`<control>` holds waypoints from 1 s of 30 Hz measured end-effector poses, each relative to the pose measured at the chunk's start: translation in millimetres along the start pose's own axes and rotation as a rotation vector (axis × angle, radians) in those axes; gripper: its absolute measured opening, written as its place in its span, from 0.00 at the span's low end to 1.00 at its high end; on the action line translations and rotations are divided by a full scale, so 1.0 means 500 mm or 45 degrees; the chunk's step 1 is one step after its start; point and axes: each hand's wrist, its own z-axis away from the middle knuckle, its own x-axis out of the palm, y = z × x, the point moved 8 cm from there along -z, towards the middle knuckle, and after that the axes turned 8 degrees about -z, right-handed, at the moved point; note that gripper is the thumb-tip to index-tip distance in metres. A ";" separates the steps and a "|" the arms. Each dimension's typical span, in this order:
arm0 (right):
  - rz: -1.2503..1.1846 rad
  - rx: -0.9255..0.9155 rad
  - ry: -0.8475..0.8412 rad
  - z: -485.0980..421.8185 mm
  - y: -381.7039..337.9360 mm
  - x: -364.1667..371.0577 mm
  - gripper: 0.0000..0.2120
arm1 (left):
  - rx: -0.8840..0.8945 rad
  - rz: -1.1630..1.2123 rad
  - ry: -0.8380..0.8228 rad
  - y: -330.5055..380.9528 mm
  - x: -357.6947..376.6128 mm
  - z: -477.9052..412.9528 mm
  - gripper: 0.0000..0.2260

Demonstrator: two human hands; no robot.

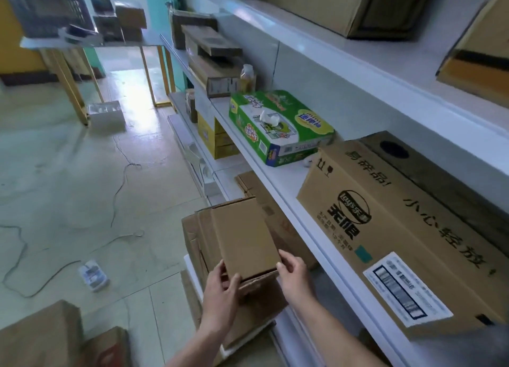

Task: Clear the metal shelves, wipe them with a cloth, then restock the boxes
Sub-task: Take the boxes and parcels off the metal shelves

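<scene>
Two-handed grip on carton point(245, 237) corners

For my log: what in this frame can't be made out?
Head view:
Small plain box contents: closed; left hand and right hand cover its near end.
White label on the large carton: print blurred.
Top-shelf cartons: cut off by the frame edge.
Far table items: blurred, too small.

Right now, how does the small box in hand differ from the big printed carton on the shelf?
Size: the small box is far smaller than the printed carton. Look: the small box is plain; the printed carton carries black print and a white label. State: left hand and right hand hold the small box; the printed carton rests on the white shelf, untouched. Both are brown cardboard.
</scene>
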 end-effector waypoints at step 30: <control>0.076 -0.097 -0.711 0.013 -0.092 0.103 0.12 | -0.114 0.161 0.428 0.006 -0.145 0.090 0.10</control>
